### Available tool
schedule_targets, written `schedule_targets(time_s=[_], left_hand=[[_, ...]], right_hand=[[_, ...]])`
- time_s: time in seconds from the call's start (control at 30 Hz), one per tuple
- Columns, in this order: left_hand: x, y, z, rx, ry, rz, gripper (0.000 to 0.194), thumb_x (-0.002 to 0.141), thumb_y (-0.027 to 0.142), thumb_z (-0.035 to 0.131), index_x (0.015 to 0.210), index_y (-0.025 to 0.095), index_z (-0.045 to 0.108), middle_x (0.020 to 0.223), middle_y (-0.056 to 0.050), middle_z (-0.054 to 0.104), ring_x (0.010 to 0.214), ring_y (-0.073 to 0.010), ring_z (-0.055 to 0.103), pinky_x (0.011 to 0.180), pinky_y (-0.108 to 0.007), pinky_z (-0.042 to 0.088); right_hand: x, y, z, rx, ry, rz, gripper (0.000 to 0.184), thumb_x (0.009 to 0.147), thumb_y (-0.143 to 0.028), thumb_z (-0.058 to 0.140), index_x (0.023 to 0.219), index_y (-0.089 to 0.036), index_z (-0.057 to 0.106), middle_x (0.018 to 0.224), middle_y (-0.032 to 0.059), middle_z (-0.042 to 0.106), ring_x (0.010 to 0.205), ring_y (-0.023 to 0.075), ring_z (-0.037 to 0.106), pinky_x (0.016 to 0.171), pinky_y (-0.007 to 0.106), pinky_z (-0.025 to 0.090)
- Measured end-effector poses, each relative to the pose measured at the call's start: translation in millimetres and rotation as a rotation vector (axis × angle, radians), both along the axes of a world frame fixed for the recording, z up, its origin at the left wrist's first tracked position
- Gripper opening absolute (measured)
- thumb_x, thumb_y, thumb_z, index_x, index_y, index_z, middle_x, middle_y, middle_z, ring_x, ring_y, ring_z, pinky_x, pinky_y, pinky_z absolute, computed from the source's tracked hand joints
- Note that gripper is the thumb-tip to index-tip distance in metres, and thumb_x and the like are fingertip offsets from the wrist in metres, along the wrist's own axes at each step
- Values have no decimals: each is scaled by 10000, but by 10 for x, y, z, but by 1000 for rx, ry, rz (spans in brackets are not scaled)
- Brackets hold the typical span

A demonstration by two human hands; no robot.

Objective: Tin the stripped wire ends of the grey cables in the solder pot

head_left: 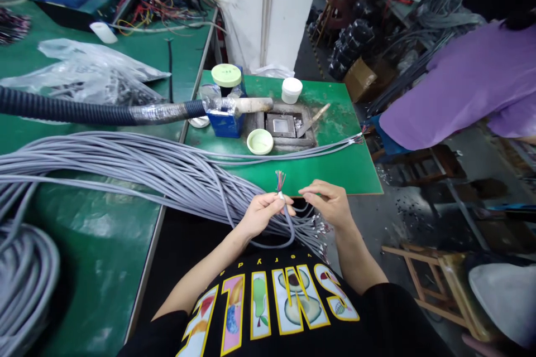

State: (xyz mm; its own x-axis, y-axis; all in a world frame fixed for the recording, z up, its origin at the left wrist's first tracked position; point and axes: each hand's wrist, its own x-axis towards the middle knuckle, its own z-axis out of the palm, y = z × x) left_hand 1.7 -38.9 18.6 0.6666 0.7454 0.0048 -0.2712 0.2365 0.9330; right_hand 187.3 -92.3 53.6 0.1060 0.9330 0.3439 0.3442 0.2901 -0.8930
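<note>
My left hand (262,213) pinches the end of a grey cable (288,222) just below its stripped tip, where several thin coloured wires (280,180) fan upward. My right hand (329,201) is closed beside it, its fingertips pinched together near the cable end; what they hold is too small to make out. Both hands hover over my lap at the near edge of the small green table (335,170). A big bundle of grey cables (138,167) runs from the left bench down to my lap.
A solder pot (283,125) is set into the small table, with a pale green lid (260,141), a white jar (291,90) and a blue box (225,121) around it. A black corrugated hose (75,110) crosses the left bench. A person in purple (460,83) sits at right.
</note>
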Motion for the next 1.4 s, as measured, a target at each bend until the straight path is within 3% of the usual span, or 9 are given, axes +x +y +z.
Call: schedule_targets(time_s=[0.2,0.4,0.53,0.67,0.93,1.2,1.4], left_hand=[[-24,-24,-12,-117,-65,-99,424,756,530,666,815,113,708,626,-70,669,590,-149,576,613,-258,408],[-40,-48,-39,-79,-83,-180,394,780,503,656,836,116,701,648,-69,673,607,-150,588,640,-262,414],[-45,-49,-39,-64,-110,-211,379,795,486,647,833,113,703,641,-68,670,609,-149,593,653,-264,420],[-39,-50,1,-116,-164,-211,369,772,480,676,793,112,695,598,-65,657,576,-146,580,602,-256,407],[-77,-34,23,-244,-220,-128,395,707,528,713,716,138,655,513,-37,601,539,-146,544,575,-269,411],[-104,-26,-3,3,-47,-122,365,787,475,655,816,115,704,657,-83,685,608,-161,613,638,-284,468],[-99,-9,17,247,104,-55,270,837,391,617,796,153,739,763,-83,701,754,-174,603,744,-297,471]], right_hand=[[-108,107,69,-76,104,52,92,781,-208,649,766,-208,739,701,13,668,653,122,580,617,255,441],[-232,282,120,-238,298,194,78,705,-233,703,766,-197,737,740,4,668,716,128,602,684,255,453],[-298,367,134,-324,475,215,97,655,-268,739,707,-187,728,673,-6,642,616,108,563,600,241,451],[-341,417,89,-290,510,170,131,625,-285,763,604,-175,695,568,-20,580,550,94,506,537,228,419],[-390,401,-53,-193,513,123,99,675,-282,727,652,-188,703,634,-5,622,595,108,537,562,237,440],[-288,391,-16,-151,460,84,115,708,-283,698,752,-185,656,717,-2,612,670,119,552,642,253,461],[-237,181,290,63,54,48,67,790,-194,623,776,-219,683,684,-5,594,670,132,535,658,282,432]])
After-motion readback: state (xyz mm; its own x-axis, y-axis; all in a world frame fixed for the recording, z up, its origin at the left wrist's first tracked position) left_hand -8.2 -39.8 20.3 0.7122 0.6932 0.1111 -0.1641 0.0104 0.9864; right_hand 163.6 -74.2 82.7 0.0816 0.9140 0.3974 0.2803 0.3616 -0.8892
